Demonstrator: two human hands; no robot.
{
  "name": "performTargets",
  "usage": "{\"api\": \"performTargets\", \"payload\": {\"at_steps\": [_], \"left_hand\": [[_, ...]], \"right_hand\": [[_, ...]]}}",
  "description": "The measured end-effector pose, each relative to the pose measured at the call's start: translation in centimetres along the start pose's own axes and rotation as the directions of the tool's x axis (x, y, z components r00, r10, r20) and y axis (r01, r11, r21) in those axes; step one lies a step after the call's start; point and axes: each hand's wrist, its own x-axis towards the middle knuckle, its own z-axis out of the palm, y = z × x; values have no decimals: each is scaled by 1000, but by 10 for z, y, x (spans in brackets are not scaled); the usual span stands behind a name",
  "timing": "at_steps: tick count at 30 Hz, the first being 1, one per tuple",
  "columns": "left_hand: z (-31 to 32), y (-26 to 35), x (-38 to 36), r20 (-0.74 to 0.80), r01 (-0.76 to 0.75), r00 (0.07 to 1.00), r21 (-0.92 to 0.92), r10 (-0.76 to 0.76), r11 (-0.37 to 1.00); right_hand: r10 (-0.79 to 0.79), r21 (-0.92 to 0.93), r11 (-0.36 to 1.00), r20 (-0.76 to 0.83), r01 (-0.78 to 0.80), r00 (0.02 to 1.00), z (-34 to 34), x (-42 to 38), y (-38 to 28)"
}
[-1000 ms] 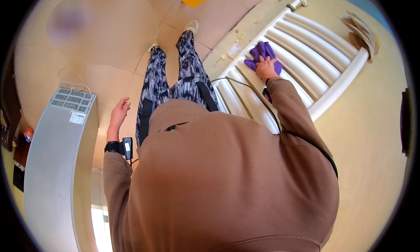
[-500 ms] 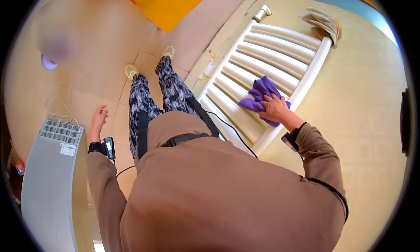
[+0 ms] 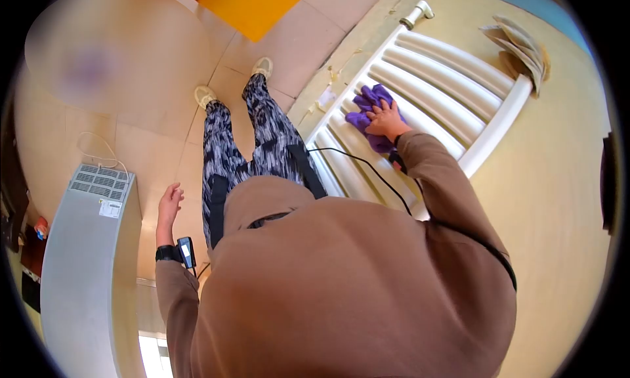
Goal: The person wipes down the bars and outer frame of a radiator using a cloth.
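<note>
My right hand (image 3: 387,120) presses a bunched purple cloth (image 3: 376,143) onto the white slatted radiator (image 3: 453,71). The cloth lies across the slats near the long side rail closest to my legs, and part of it is hidden under my palm and fingers. Hanging at my side over the tiled floor, my left hand (image 3: 170,204) holds nothing, its fingers loosely bent and apart.
A folded beige cloth (image 3: 517,50) hangs over the radiator's far right corner. A grey heater-like cabinet (image 3: 82,266) with a vented top stands at my left, its white cord (image 3: 105,145) on the floor. Something orange (image 3: 252,7) is ahead. A black cable (image 3: 367,171) runs beside my right arm.
My right hand has slid the purple cloth left and up across the slats, from the right rail toward the opposite rail. The whole view has shifted slightly; my left hand stays empty.
</note>
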Motion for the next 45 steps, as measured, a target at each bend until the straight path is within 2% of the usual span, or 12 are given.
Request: {"api": "performTargets", "payload": {"at_steps": [9, 16, 17, 22, 25, 27, 29, 31, 34, 39, 41, 45], "left_hand": [[6, 7, -44, 25, 137, 990, -100, -136, 985], [-7, 20, -39, -24, 101, 995, -10, -101, 995], [-9, 24, -34, -20, 77, 997, -2, -77, 997], [-20, 43, -17, -6, -116, 993, 72, 117, 991], [-23, 47, -4, 7, -217, 976, 155, 219, 964], [-27, 30, 17, 11, -449, 867, 454, 499, 770], [-30, 31, 20, 12, -466, 858, 434, 513, 771], [-44, 19, 43, 8, -481, 822, 545, 570, 687], [-71, -1, 84, 2, -506, 803, 529, 596, 681], [-86, -28, 97, -46, -463, 848, 422, 528, 780], [-86, -32, 83, -67, -383, 891, 420, 449, 823], [-70, -36, 38, -111, -232, 948, 396, 298, 888]], "right_hand": [[-22, 11, 1000, 85, 21, 996, 24, 104, -41], [49, -64, 996, -84, -55, 995, 49, 96, -63], [24, -75, 997, 2, -24, 1000, 45, 85, -66], [79, 41, 996, 4, -79, 997, 88, 53, -88], [87, -37, 995, -110, -92, 990, 116, 18, -91], [149, 6, 989, -180, -150, 972, 131, -1, -84], [175, 65, 984, -137, -167, 975, 134, -25, -69], [220, 160, 970, -238, -186, 946, 144, -54, -56], [293, 179, 952, -280, -250, 914, 145, -100, -34], [373, 272, 915, -284, -299, 883, 136, -134, -15], [345, 193, 932, -208, -307, 915, 132, -126, -17], [203, 0, 977, -281, -211, 938, 150, -65, -36]]}}
